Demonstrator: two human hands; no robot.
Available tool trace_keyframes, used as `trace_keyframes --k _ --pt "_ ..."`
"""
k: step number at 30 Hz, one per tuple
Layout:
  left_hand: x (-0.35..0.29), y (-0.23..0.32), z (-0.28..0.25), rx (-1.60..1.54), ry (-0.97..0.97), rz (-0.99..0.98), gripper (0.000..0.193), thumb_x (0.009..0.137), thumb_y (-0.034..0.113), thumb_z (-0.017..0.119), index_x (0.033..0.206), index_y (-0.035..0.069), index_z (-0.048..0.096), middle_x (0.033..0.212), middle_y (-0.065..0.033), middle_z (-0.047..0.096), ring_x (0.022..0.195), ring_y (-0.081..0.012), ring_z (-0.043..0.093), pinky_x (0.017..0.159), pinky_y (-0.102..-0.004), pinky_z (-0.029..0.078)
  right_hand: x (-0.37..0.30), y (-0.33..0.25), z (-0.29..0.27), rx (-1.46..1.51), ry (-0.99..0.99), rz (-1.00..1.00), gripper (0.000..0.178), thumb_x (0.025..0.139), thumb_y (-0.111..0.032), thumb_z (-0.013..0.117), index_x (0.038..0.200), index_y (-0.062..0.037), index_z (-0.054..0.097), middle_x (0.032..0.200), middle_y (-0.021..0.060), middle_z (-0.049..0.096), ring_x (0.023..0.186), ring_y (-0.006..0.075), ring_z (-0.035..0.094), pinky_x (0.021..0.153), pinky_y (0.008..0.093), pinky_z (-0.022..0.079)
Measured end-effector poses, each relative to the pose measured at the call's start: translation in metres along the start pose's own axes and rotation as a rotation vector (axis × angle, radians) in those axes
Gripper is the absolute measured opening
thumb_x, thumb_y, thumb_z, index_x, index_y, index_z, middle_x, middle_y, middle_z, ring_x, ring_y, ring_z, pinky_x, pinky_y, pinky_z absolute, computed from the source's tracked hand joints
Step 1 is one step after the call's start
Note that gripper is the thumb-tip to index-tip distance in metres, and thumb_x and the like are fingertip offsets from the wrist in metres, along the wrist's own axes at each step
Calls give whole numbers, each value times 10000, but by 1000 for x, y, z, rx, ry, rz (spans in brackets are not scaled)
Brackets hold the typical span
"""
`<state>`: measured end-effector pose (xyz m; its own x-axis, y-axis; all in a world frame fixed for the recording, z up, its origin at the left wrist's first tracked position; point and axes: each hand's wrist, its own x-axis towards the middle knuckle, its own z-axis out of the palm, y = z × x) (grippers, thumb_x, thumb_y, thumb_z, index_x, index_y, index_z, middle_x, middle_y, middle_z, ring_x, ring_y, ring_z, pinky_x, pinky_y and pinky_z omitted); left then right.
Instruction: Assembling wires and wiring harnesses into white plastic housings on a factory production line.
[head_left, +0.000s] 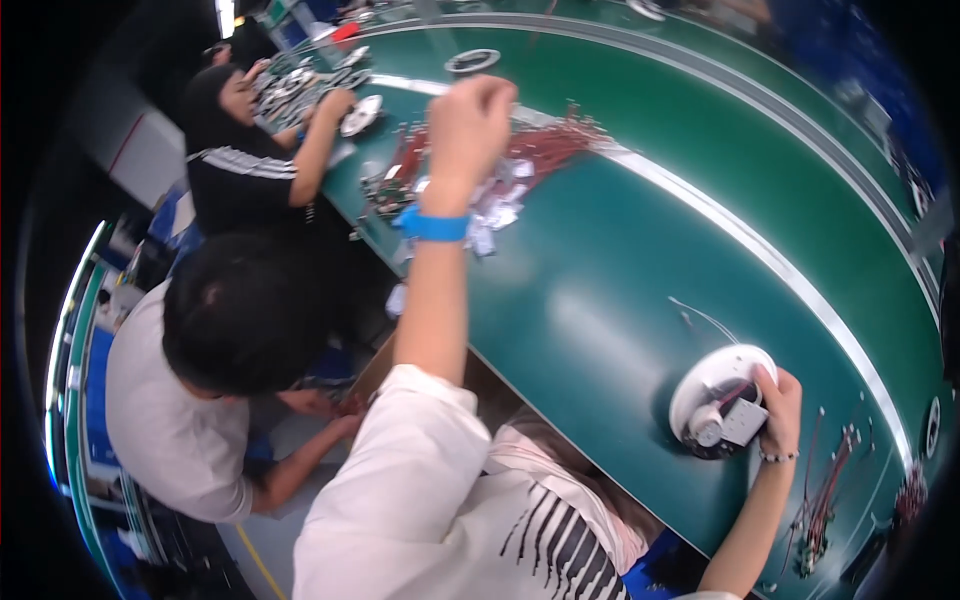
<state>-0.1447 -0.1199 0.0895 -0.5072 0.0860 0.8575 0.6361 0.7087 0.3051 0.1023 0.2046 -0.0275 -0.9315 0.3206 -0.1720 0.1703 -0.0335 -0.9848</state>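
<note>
Green worktop (620,230) extended beneath both hands. Assembly status, judged from visible parts: partway. A round white housing (712,372) already contained a motor-like cylinder (708,428) and a white box (743,422), which appeared seated. Wiring was probably outstanding: a thin pale wire (705,314) trailed just beyond the housing, its connection unconfirmed, and red wire bundles (565,138) lay loose among white pieces (498,207) near the left hand (470,130). More loose red wires (825,490) lay to the right of the housing.

The housing was located in the right hand (780,410), its inner side exposed and tilted. This hand was closed on the housing's right edge, thumb over the rim; the remaining fingers were mostly hidden. The housing was well apart from the left hand, which was raised with fingers bent. Its degree of closure and any held item could not be determined. A pale ring (472,70) appeared just past its fingers; contact could not be confirmed.
</note>
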Motion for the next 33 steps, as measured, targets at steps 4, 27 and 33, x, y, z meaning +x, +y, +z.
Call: trace_keyframes --k 4,27,33 --pt "-15 54 24 -711 -92 -291 183 834 145 483 821 -14 572 686 -83 593 606 -166 586 512 -252 473 -2 -7 5 -37 36 13 212 750 -187 626 738 23 597 660 -1 565 575 46 479 491 197 374" --pt "-140 112 129 -1423 -883 -918 208 886 216 419 914 19 481 653 -37 502 585 -126 511 542 -225 443 -123 0 -105 -1505 563 293 110 617 -88 618 712 -33 625 807 134 559 747 303 560 651 384 461" --pt "-140 107 129 -1439 -880 -874 194 882 205 425 903 20 480 645 -33 495 580 -122 506 543 -225 438 -127 -1 -113 -1463 579 115 58 650 -60 569 682 -15 588 776 139 545 715 315 547 629 396 447"
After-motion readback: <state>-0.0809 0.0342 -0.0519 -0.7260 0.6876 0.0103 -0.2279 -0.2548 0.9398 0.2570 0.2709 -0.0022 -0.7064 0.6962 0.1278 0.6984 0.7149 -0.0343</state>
